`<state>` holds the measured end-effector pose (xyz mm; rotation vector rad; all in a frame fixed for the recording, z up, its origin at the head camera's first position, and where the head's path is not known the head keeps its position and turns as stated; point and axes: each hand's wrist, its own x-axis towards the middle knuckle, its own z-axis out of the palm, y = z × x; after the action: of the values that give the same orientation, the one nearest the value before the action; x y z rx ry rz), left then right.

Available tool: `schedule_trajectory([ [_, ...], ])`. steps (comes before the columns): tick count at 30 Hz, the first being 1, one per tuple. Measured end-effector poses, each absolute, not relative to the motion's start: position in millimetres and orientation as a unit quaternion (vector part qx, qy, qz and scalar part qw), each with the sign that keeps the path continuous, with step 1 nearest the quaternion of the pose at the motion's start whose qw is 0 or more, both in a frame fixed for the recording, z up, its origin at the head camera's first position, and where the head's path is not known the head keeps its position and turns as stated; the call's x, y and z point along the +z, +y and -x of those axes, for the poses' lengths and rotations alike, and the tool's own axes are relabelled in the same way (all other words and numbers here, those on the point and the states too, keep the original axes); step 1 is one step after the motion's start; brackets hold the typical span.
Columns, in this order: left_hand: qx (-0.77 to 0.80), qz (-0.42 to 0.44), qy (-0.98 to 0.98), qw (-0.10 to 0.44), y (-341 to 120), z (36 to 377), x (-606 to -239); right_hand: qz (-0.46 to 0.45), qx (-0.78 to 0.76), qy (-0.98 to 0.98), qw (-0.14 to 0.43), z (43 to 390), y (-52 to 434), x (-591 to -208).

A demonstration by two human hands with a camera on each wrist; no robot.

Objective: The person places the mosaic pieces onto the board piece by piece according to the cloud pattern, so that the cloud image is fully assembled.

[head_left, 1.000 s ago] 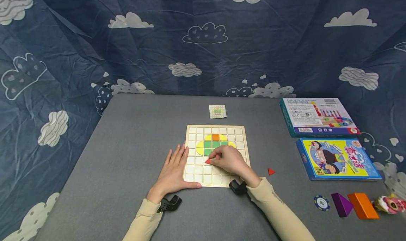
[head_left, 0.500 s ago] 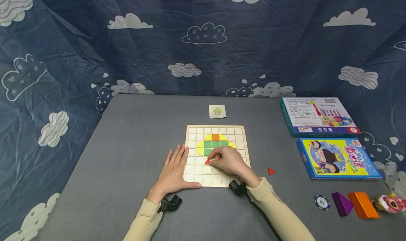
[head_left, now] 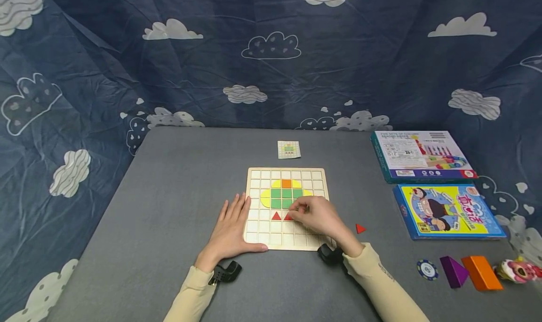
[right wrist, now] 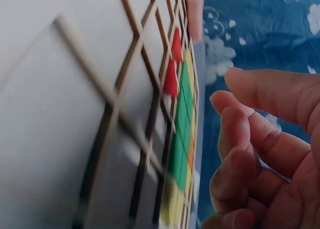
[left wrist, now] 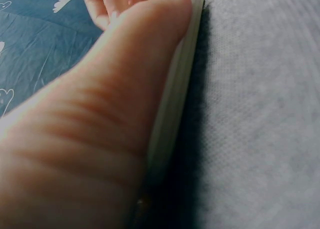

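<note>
Since a second ago: first red triangle (head_left: 276,215) released into grid board (head_left: 254,239), right hand (head_left: 318,216) shifted right, fingers loosely curled beside second red triangle (head_left: 288,217), grip unclear. Left hand (head_left: 231,228) flat against board's left edge. Far-right box (head_left: 423,155) partly legible: "FIVE SETS OF COLUMN".

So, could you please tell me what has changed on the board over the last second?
The right hand shifted rightward, leaving one red triangle set in its cell; a second red triangle now lies beside it at the fingertips. The left hand stayed flat against the grid board, and the loose triangle stayed put.
</note>
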<state>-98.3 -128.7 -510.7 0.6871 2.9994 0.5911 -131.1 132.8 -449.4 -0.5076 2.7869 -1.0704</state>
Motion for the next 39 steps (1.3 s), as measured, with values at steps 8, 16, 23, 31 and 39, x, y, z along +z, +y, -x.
schedule_trajectory([
  [8, 0.189, -0.22, 0.957, 0.006, -128.5, 98.7, -512.0, 0.114, -0.358, 0.926, 0.028, 124.7, 184.3, -445.9],
  [16, 0.199, -0.219, 0.955, 0.008, -129.7, 97.6, -511.1, 0.062, -0.337, 0.939, 0.027, 113.6, 236.9, -445.8],
  [23, 0.198, -0.217, 0.956, 0.006, -129.1, 97.5, -512.5, 0.066, -0.329, 0.94, 0.063, 101.8, 267.5, -444.8],
  [31, 0.196, -0.218, 0.956, 0.005, -129.2, 98.5, -513.1, 0.036, -0.304, 0.948, 0.088, 96.5, 273.9, -453.5],
  [39, 0.197, -0.22, 0.955, 0.005, -129.4, 98.9, -514.0, 0.036, -0.302, 0.949, 0.083, 93.2, 271.1, -458.9],
])
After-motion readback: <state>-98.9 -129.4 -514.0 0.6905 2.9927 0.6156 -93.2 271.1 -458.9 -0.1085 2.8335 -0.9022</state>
